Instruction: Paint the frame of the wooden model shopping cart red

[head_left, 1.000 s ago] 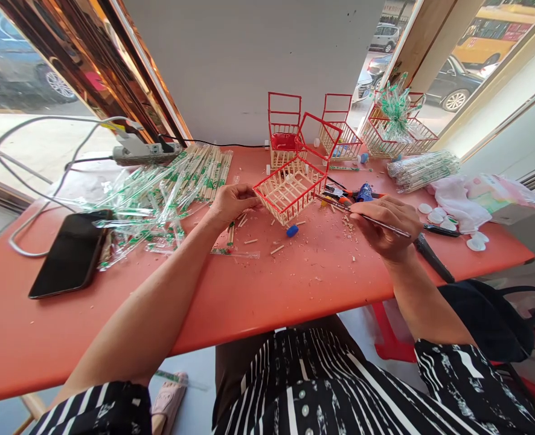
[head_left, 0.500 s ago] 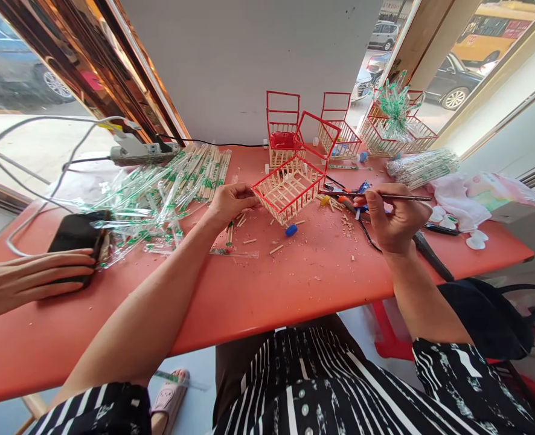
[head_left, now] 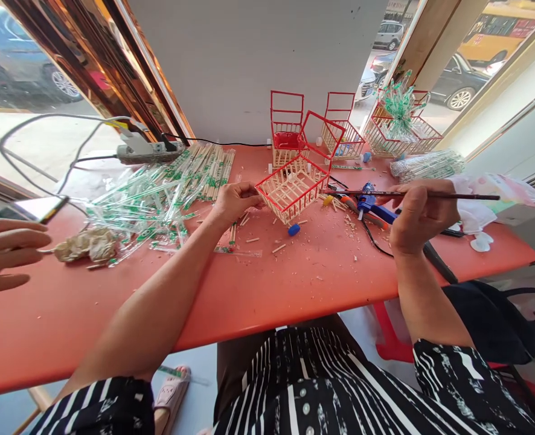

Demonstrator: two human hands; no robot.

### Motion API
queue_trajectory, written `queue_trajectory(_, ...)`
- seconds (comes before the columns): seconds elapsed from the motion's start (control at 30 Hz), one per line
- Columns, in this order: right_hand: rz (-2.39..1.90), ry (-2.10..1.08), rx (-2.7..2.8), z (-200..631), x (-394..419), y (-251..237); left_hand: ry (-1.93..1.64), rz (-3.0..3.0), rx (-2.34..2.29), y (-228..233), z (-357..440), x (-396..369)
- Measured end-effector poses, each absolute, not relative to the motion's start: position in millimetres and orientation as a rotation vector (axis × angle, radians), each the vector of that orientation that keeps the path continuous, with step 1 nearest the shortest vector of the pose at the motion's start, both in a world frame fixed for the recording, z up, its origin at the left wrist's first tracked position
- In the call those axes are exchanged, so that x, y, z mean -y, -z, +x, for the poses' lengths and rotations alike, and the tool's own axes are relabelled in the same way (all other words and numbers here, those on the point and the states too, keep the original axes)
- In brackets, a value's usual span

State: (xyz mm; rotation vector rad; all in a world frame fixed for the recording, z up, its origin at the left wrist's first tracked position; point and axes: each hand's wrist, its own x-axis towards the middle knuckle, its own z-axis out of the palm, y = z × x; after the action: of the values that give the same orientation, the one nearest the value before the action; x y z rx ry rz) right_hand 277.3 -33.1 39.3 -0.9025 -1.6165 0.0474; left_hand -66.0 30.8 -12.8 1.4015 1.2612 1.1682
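My left hand (head_left: 239,200) pinches the left corner of a miniature shopping cart (head_left: 290,208) made of small wooden sticks. Red paint covers the cart's top rim and its raised handle, while the lower sticks are bare wood. The cart is tilted, and a blue cap (head_left: 293,229) shows as a wheel beneath it. In my right hand (head_left: 419,217) is a slim paintbrush (head_left: 467,196), its tip end beside the cart's right side. Whether the bristles touch the cart I cannot tell. A blue glue gun (head_left: 376,208) lies behind my right hand.
Finished-looking carts (head_left: 340,136) stand against the wall. Wrapped chopsticks (head_left: 208,172) and plastic sleeves (head_left: 145,211) spread over the left. Another person's hand (head_left: 9,251) is at the left edge near a phone (head_left: 32,208). Wood scraps (head_left: 279,248) litter the table (head_left: 249,296).
My right hand has shifted right with the paintbrush, showing more of its handle. The other person's hand has lifted, and the phone has moved up and away, uncovering a crumpled brown item.
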Motion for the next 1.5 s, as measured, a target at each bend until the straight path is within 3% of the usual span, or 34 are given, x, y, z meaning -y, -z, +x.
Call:
queue_trajectory(0.3, -0.689, 0.038, 1.567, 270, 37, -32, -1.165, 1.465, -1.241, 12, -66, -32)
queue_trajectory(0.7, -0.498, -0.165, 1.776, 261, 38, -29, -1.232, 1.453, -1.103, 20, -67, -37)
queue_trajectory(1.13, -0.349, 0.104, 1.989, 253, 42, -41, -1.222, 1.463, -1.111, 24, -69, -38)
queue_trajectory(1.5, -0.309, 0.087, 2.05, 248, 44, -40, -1.233, 1.462, -1.093, 26, -70, -39)
